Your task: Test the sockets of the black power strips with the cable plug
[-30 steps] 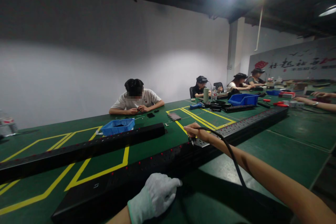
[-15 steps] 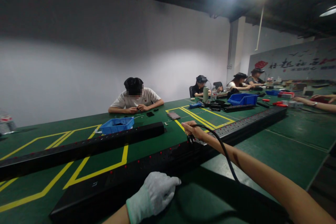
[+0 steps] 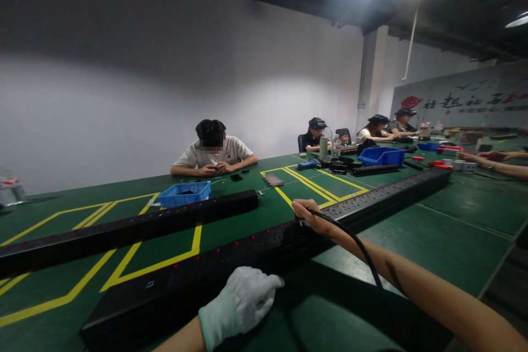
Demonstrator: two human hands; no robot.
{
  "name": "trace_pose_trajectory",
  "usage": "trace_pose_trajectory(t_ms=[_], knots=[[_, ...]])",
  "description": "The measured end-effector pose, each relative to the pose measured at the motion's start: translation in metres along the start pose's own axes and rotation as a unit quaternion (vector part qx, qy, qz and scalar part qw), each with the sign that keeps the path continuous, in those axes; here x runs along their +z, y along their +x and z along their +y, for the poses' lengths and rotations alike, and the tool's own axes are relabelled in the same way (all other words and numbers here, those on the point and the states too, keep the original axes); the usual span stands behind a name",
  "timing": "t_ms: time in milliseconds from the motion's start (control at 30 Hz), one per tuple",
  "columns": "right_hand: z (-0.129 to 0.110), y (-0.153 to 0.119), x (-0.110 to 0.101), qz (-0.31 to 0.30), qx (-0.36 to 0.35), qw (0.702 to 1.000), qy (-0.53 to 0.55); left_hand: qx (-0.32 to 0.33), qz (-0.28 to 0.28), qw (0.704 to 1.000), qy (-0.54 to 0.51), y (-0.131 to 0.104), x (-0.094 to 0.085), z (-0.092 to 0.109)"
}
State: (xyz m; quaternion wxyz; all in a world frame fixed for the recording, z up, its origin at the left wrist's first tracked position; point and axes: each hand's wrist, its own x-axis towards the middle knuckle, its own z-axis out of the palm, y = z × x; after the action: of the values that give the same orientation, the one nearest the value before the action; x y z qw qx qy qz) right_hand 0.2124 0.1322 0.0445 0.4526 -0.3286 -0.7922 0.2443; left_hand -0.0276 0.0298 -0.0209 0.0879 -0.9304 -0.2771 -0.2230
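Observation:
A long black power strip with red lights along its top runs diagonally across the table before me. My right hand, bare, is closed round the plug of a black cable and presses it down at the strip's socket face. The plug is mostly hidden under the fingers, so how deep it sits cannot be seen. The cable loops back over my forearm. My left hand, in a pale knitted glove, rests against the strip's near side. Its fingers are curled, with one pointing right, and nothing shows in them.
Behind lies a second black power strip, with a light blue bin beyond it. Yellow tape marks the green table. Farther right are a dark blue bin, a green bottle and loose parts. Several people sit around the table.
My right hand has moved slightly right and down, bringing the plug, whose prongs showed before, onto the strip's sockets. My left hand stays nearly in place.

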Motion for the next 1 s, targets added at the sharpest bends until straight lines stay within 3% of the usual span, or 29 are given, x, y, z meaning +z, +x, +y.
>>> trace_pose_trajectory(t_ms=[167,333,400,700,1000], knots=[[-0.007,-0.021,-0.009,-0.015,-0.021,0.999,-0.033,-0.004,-0.004,1.0,-0.002,0.0,0.0,0.0],[-0.005,-0.033,-0.011,-0.104,-0.165,0.974,-0.114,-0.001,-0.01,1.0,0.008,-0.001,0.001,-0.001],[-0.003,-0.035,-0.009,-0.1,-0.19,0.969,-0.123,-0.002,-0.004,1.0,0.01,-0.002,0.002,-0.001],[-0.002,-0.043,0.001,-0.012,-0.176,0.978,-0.11,0.003,0.008,1.0,0.018,0.0,0.001,-0.001],[-0.013,-0.043,-0.006,-0.068,-0.167,0.974,-0.135,0.005,0.01,1.0,0.005,0.0,0.001,0.0]])
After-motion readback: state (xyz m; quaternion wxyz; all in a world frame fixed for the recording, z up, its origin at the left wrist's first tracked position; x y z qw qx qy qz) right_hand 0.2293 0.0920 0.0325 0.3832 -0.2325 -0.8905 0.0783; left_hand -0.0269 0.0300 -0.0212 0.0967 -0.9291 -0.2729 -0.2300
